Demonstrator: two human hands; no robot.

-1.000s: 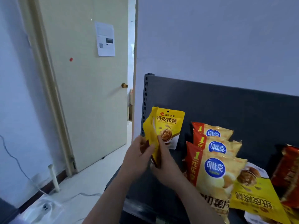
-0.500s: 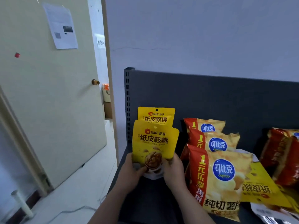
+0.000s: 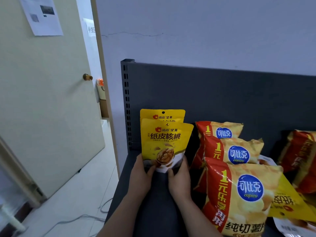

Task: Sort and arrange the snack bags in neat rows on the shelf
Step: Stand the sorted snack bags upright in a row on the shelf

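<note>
Gripping the lower corners of the front walnut pouch (image 3: 165, 142), the left hand (image 3: 140, 176) and the right hand (image 3: 180, 178) held it upright on the shelf (image 3: 153, 212). The fingers (image 3: 151, 169) of both hands were curled round its bottom edge, with the thumbs on the printed face. Directly behind the fingers, a second walnut pouch (image 3: 162, 114) stood against the perforated back panel (image 3: 213, 93), with only its top band showing.

Progress, as judged: the walnut row stood at two pouches, and the one in hand was not yet released. To the right of the fingers, three potato chip bags (image 3: 237, 154) already stood in a row, front to back. Further right, a loose walnut pouch (image 3: 287, 204) lay flat and inverted, its edge hidden by the nearest chip bag. Red snack bags (image 3: 301, 156) leaned untidily beyond it. These remained to be sorted.

Materials: the pouches were flat, glossy yellow film with a punched hang hole. The chip bags were puffed, crinkled film with crimped top seals. The shelf was matt dark grey metal.
</note>
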